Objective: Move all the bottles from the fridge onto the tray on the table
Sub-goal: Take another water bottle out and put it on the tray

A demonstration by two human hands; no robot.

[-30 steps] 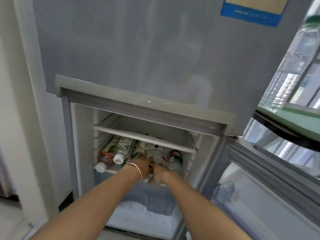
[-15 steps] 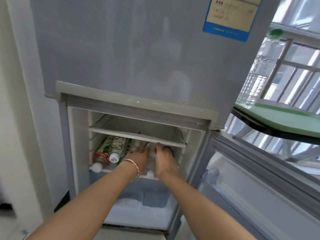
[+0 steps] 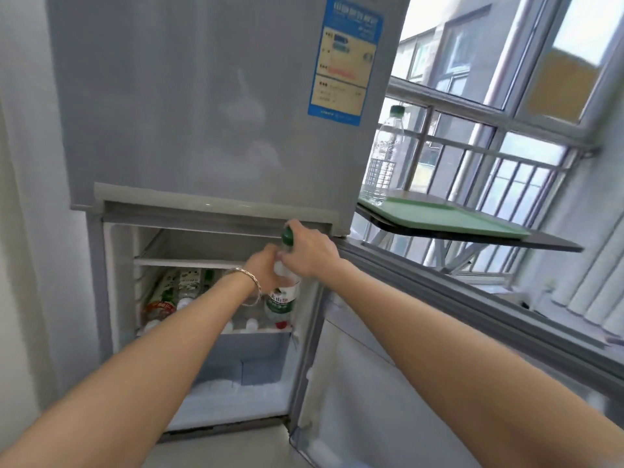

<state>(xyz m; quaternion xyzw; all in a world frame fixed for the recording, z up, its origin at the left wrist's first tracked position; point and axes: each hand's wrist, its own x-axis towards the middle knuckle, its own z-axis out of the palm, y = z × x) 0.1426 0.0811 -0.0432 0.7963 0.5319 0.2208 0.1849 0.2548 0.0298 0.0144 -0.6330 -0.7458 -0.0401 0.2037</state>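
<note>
Both my hands hold one clear bottle (image 3: 283, 300) with a green cap and a green label, upright in front of the open lower fridge compartment (image 3: 216, 244). My right hand (image 3: 309, 253) grips its neck just under the cap. My left hand (image 3: 265, 273), a bangle on its wrist, is closed on the bottle's body. Several other bottles (image 3: 175, 293) lie on their sides on the fridge shelf behind. A green tray (image 3: 449, 216) rests on the dark table at the right, and one tall clear bottle (image 3: 385, 157) stands on its left end.
The fridge's lower door (image 3: 388, 383) stands open to the right under my right arm. The upper door (image 3: 219, 96) is closed. A window with a metal railing (image 3: 499, 153) lies behind the table. A white wall (image 3: 30, 231) runs along the left.
Both hands were reaching among the bottles on the shelf. Now they have lifted one green-capped bottle up and out to the front of the compartment. My view has swung right.
</note>
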